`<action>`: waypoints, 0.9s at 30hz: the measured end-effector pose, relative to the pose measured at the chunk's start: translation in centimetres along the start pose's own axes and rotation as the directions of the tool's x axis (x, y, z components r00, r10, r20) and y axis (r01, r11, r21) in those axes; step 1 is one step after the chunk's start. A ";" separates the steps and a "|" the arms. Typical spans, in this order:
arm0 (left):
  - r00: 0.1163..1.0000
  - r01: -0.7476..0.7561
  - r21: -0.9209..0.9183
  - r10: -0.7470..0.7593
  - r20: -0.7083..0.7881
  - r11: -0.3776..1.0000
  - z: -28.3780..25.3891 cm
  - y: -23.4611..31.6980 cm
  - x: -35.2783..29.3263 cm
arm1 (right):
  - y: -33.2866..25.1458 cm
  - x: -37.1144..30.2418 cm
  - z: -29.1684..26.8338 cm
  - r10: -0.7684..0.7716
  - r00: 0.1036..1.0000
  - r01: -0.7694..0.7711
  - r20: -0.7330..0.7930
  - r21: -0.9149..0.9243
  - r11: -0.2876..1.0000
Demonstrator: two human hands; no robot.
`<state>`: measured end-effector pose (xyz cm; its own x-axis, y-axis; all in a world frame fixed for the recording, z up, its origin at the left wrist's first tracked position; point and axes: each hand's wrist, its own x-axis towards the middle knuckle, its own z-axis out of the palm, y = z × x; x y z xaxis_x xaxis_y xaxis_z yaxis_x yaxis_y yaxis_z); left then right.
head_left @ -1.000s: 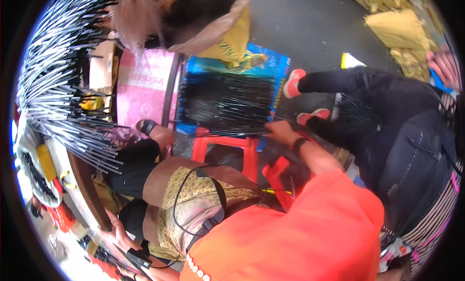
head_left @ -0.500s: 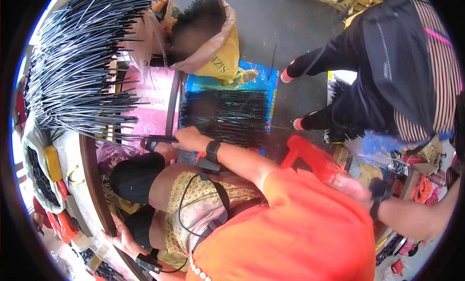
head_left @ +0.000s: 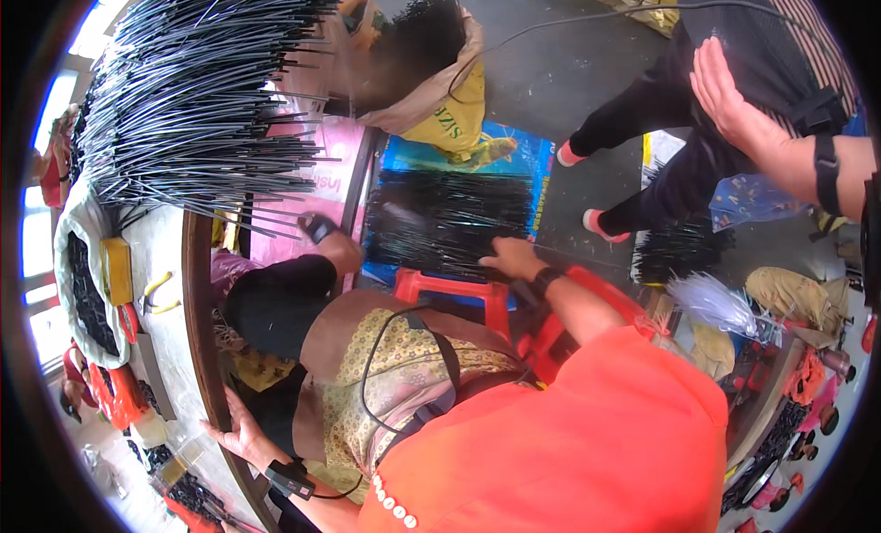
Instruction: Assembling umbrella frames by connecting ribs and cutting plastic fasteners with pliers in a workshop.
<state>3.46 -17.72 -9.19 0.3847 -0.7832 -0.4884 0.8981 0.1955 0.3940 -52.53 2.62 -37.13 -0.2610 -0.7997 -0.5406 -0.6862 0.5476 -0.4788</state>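
My left hand (head_left: 244,434) lies open against the brown edge of the table (head_left: 198,313), fingers spread, with nothing in it. My right hand (head_left: 514,259) is at the near right edge of a stack of thin black rods (head_left: 450,216), which lies on a blue printed sheet (head_left: 541,179) on the floor. Its fingers are curled round some of the rods, though the grip partly hides them. Just below my right forearm is a red plastic stool (head_left: 496,299). A big heap of thin dark rods (head_left: 193,101) overhangs the table at the upper left.
Another person's open hand (head_left: 725,92) reaches in from the right. A second person in black trousers (head_left: 633,101) stands beside more black rods (head_left: 679,248). A yellow sack (head_left: 454,120) stands behind the sheet. White strands (head_left: 711,303) lie at right; a yellow-handled tool (head_left: 163,294) is on the table.
My right hand has moved right from the table side to the rod stack. The red stool has shifted left, and the other person's hand has come off it and risen. My left hand stays put.
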 end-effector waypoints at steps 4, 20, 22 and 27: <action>0.981 -0.147 0.095 0.157 -0.111 0.985 0.9 -0.4 0.2 | 4.3 0.8 0.2 0.040 0.998 -0.040 -0.038 -0.018 0.999; 0.901 -0.130 0.230 0.212 -0.378 0.964 3.8 1.4 -0.9 | 5.5 10.0 3.5 -0.130 0.992 0.130 0.004 -0.073 0.989; 0.907 -0.120 0.265 0.214 -0.362 0.957 3.7 2.3 -0.4 | 5.9 9.5 5.4 -0.161 0.972 0.138 -0.171 -0.141 0.980; 0.933 -0.117 0.311 0.211 -0.291 0.943 3.0 4.7 -0.2 | 6.9 8.3 8.7 -0.160 0.925 0.123 -0.344 -0.128 0.984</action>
<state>6.99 -18.42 -4.87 0.6108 -0.5179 -0.5989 0.7359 0.0924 0.6707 -53.49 1.91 -50.90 -0.3656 -0.9121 -0.1855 -0.7941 0.4096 -0.4491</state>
